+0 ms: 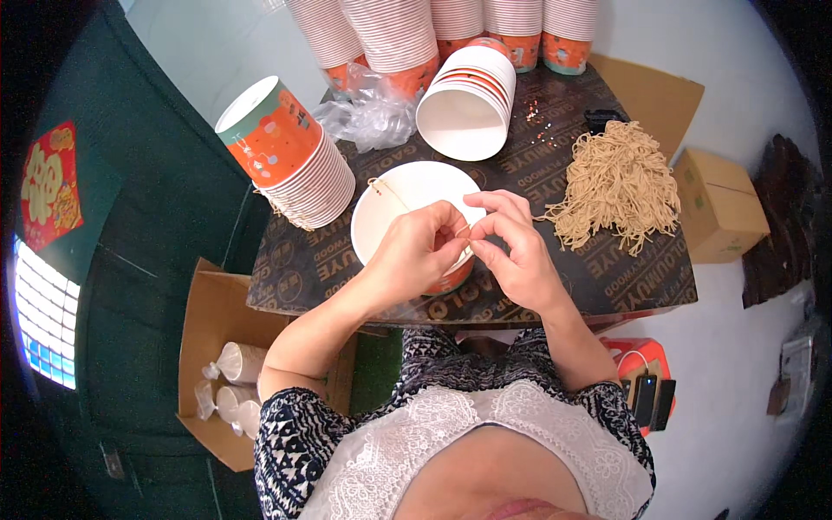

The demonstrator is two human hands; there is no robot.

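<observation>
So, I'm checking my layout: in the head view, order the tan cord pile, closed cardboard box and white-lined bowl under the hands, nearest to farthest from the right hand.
1. White-lined bowl: just left of the right hand.
2. Tan cord pile: right, on the table.
3. Closed cardboard box: farther right, past the table.

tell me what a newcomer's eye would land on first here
Probably the big tangled heap of tan cords on the right of the dark printed table, then the tall nested stacks of orange-and-white paper tubs along its far edge. In the middle, the left hand and right hand meet over an open white-lined round tub.
</observation>
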